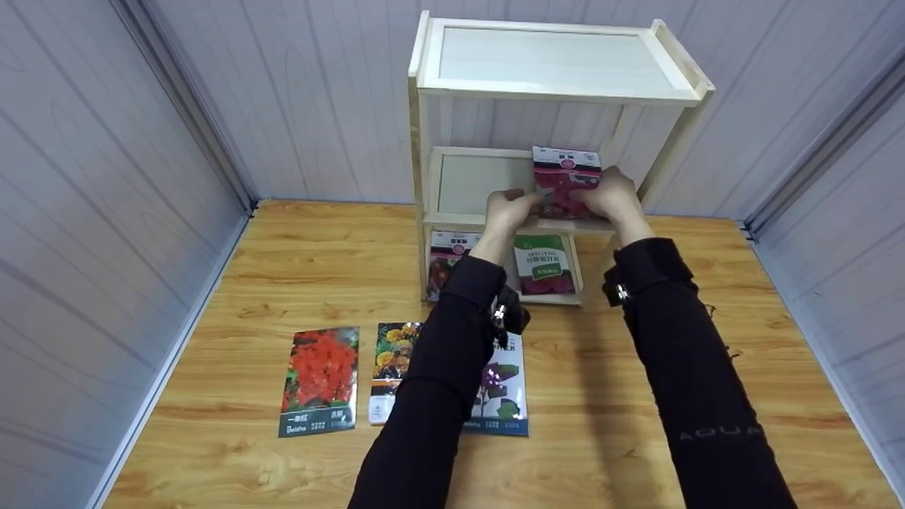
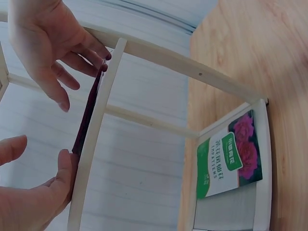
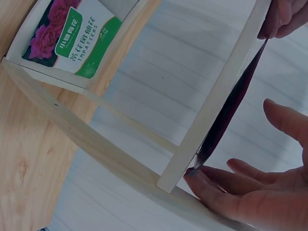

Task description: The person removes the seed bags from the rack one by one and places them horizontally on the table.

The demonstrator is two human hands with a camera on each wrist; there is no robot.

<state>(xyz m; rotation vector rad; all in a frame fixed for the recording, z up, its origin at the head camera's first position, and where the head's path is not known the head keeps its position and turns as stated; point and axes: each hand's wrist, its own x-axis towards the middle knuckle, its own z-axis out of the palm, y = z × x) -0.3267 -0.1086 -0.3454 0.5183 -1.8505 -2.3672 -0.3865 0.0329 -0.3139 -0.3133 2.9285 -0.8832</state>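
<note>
Soft light, dimmer right wrist view

Your black fabric right sleeve reads "AQUA". The rectangular green-and-white paper packet with magenta flowers carries "茶花凤仙花" and "IMPATIENS". The flat, rectangular, glossy red-flowered packet shows "一串红" and a brand beginning "Beish".

The shelf stands at upper centre-right of the frame. Its middle board has one packet on the right; two packets lie below, three packets before the shelf, at lower centre-left.
</note>
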